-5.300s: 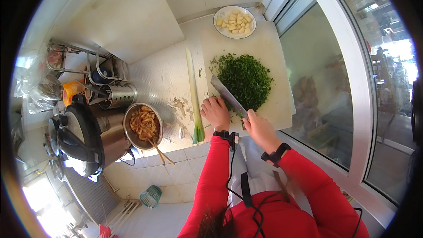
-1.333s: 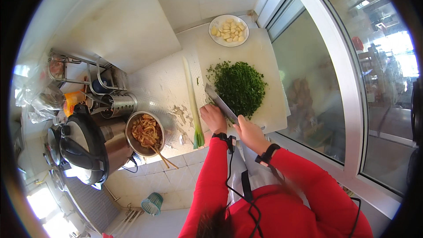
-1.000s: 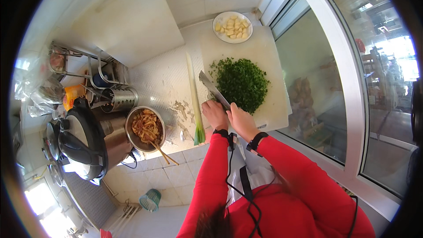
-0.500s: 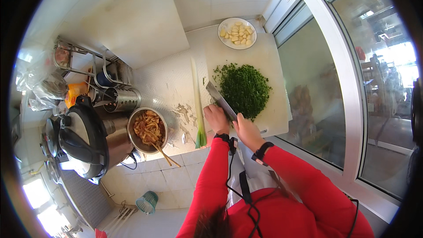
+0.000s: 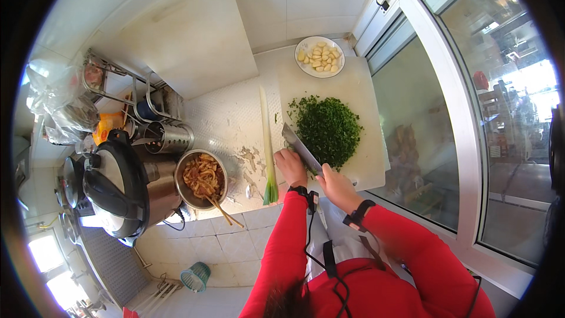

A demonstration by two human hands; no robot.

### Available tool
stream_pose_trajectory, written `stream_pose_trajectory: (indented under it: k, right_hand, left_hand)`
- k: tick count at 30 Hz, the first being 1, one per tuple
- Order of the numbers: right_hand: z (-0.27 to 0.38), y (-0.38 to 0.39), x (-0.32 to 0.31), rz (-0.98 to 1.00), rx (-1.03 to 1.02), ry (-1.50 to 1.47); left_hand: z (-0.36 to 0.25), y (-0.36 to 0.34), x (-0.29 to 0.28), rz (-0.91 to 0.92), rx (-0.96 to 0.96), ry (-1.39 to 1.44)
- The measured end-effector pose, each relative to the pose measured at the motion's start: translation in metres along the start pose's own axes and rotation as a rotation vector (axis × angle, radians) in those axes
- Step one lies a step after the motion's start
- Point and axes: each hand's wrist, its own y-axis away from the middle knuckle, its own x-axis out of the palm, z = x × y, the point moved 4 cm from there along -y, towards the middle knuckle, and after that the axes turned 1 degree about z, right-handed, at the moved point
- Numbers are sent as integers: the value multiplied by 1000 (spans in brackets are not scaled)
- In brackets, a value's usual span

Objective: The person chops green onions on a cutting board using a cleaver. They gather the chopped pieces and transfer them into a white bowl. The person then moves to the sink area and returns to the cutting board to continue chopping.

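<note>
The right hand (image 5: 339,189) is closed around the handle of a big knife (image 5: 301,148). The blade points up and to the left, along the lower left side of a pile of chopped greens (image 5: 331,129). The left hand (image 5: 291,168) has bent fingers and is right by the blade. I cannot tell if it has hold of anything. The greens sit on a white cutting board (image 5: 374,123) on the table (image 5: 220,112). Above them is a plate (image 5: 298,65) of garlic (image 5: 325,59). A long green onion (image 5: 266,135) lies left of the board. Farther left, two chopsticks (image 5: 225,211) stick out of a metal bowl (image 5: 187,196) of food.
</note>
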Motion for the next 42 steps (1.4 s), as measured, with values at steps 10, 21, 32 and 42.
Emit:
stream_pose_trajectory:
  k: [10, 21, 32, 42]
  right_hand:
    - [6, -31, 31, -121, -52, 41]
    - [0, -4, 4, 27, 40, -8]
    - [14, -52, 24, -62, 8, -31]
    - [3, 1, 6, 1, -20, 54]
  left_hand:
    - [2, -2, 3, 59, -7, -11]
    - [0, -2, 0, 35, -15, 46]
    - [3, -2, 0, 84, -22, 85]
    - [9, 0, 3, 26, -3, 115]
